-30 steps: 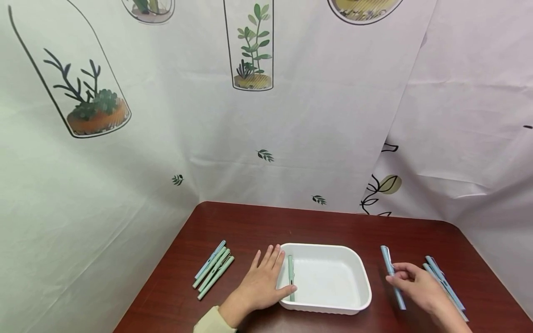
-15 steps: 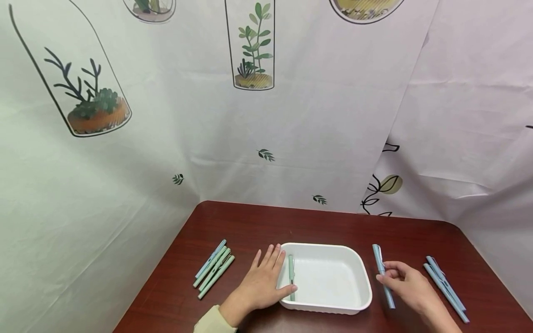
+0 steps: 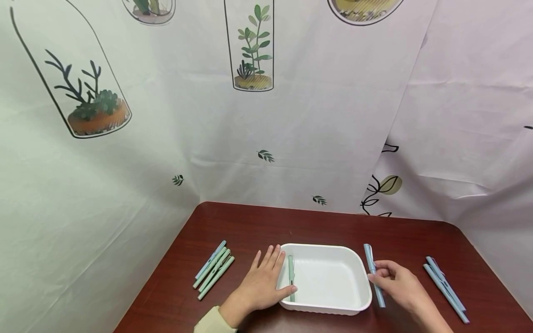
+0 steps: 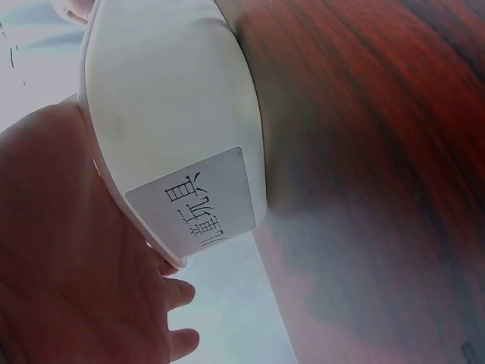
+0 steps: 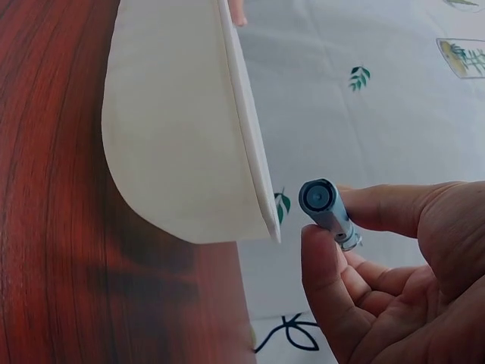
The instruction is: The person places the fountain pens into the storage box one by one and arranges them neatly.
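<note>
A white rectangular tray (image 3: 329, 306) stands mid-table, with a green pen (image 3: 291, 273) lying along its left inside wall. My left hand (image 3: 262, 282) rests over the tray's left rim, fingers straight and spread, thumb reaching across near the green pen. Beside the tray's right rim, my right hand (image 3: 399, 282) pinches a light blue pen (image 3: 369, 256) between thumb and fingers. In the right wrist view the blue pen (image 5: 318, 196) points its end at the camera, apart from the tray wall (image 5: 182, 129). The left wrist view shows a label with printed characters (image 4: 193, 201) on the tray's side.
Left of the tray lies a group of several pens (image 3: 214, 268), green ones with a blue one. Two blue pens (image 3: 445, 286) lie side by side at the right. The dark red table (image 3: 250, 222) meets a patterned cloth wall (image 3: 316, 138) at the back.
My right hand has moved left with the blue pen, away from the two pens on the right and up to the tray's right side. The left hand has stayed in place.
</note>
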Motion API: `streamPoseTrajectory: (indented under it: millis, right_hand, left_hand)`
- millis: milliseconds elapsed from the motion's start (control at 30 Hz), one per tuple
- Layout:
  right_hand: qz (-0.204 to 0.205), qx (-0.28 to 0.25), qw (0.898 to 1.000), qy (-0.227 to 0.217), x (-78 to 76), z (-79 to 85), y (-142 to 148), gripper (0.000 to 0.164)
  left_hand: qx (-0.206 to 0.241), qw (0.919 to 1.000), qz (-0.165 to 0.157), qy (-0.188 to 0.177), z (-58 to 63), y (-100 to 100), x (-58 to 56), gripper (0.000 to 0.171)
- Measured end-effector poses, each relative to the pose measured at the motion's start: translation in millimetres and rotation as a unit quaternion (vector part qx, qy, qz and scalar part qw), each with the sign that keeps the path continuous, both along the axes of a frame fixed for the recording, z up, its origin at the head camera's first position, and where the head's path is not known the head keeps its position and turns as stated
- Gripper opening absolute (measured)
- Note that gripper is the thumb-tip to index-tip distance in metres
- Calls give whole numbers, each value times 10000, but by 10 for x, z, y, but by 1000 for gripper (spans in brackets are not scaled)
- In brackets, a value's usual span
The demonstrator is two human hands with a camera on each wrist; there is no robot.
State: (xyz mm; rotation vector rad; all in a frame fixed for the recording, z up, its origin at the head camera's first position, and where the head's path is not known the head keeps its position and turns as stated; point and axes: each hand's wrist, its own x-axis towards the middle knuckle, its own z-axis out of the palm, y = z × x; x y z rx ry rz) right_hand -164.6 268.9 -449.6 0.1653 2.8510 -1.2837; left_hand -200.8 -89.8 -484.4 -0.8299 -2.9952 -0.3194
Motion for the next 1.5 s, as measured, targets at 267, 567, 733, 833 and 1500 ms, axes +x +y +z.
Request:
streamPoseTrajectory:
  millis: [267,567,733,833,1500]
  right_hand:
    - [-52,-77,9999,-81,-17,22,-100,50]
    - [-37,-291,9993,-222,-50,29,-213,50]
    - [-60,-386,9991,-173,-50,24,-263,47]
    - [-82,-461,9988,-148,-49,20,-291,46]
    - [32,-919,9956,-165,-90,24,-452,46]
  left_hand:
    - [50,10000,-29,-10,21,-2,17,93]
    - [-6,10000,0,-2,-16,-3,9,93]
    - [49,10000,-10,-22,-26,1,4,93]
    - [73,10000,-21,-37,-20,0,6,93]
    - [-54,10000,29,-49,-10,4,1,94]
